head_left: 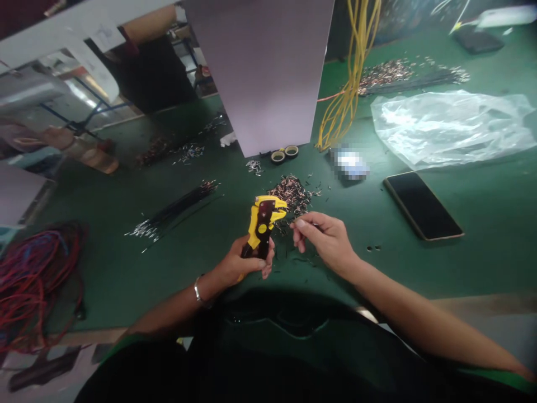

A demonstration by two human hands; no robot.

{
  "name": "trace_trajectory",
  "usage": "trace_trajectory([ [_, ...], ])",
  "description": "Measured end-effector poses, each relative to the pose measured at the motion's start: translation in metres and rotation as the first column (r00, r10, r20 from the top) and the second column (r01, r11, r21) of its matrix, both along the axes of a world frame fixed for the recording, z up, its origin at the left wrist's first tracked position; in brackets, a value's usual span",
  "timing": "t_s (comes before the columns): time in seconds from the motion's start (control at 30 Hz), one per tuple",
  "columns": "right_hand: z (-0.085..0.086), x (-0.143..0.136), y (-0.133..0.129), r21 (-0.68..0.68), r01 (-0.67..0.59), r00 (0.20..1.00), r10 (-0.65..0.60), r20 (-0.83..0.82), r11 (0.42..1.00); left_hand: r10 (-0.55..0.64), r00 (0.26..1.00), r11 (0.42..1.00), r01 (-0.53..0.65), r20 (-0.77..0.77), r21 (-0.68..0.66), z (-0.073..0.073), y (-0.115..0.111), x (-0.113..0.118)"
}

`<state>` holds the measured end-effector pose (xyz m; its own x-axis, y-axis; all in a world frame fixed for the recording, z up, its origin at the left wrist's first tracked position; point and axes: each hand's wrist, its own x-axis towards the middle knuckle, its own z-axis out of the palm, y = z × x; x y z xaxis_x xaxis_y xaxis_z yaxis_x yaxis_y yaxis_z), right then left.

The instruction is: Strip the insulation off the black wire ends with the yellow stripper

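Observation:
My left hand (247, 260) is wrapped round the handles of a yellow and black wire stripper (262, 226), whose jaws point up and to the right. Just right of the jaws, my right hand (323, 238) is closed in a pinch; a short dark piece shows at its fingers, too small to make out. Beyond both hands lies a heap of short black wire offcuts with copper ends (293, 193). A bundle of black wires (180, 210) with bare silvery and coppery ends rests to the left.
A grey panel (268, 73) stands upright behind two tape rolls (284, 154). Yellow wires (350, 84) hang beside it. On the right are a phone (423, 205) and a clear plastic bag (453, 129). Red cables (37, 280) are coiled left; another person's arm (79, 148) shows beyond.

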<state>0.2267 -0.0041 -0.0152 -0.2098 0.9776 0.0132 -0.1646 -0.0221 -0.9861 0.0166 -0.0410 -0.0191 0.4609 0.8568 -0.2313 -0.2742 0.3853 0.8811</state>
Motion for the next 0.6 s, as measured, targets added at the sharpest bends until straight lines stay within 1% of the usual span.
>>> trace_trajectory([
  [0.1,-0.002,0.004,0.003,0.001,-0.004,0.997,0.004,-0.079,1.0,-0.063,0.996,0.997,0.066,0.056,-0.044,0.005,0.001,-0.002],
  [0.17,-0.004,0.006,0.004,0.01,-0.011,0.995,0.012,-0.101,1.0,-0.094,0.991,0.992,0.101,0.091,-0.073,0.007,0.001,-0.003],
  [0.27,-0.006,0.008,0.004,0.022,-0.015,0.995,0.017,-0.1,1.0,-0.135,0.984,0.985,0.146,0.118,-0.096,0.007,0.001,-0.003],
  [0.4,-0.005,0.007,0.004,0.023,-0.049,0.994,0.051,-0.095,0.999,-0.172,0.974,0.977,0.188,0.146,-0.104,0.01,-0.001,-0.001],
  [0.6,-0.006,0.004,0.001,0.02,-0.091,0.989,0.093,-0.114,0.996,-0.191,0.963,0.967,0.218,0.189,-0.134,0.014,-0.002,0.0],
])
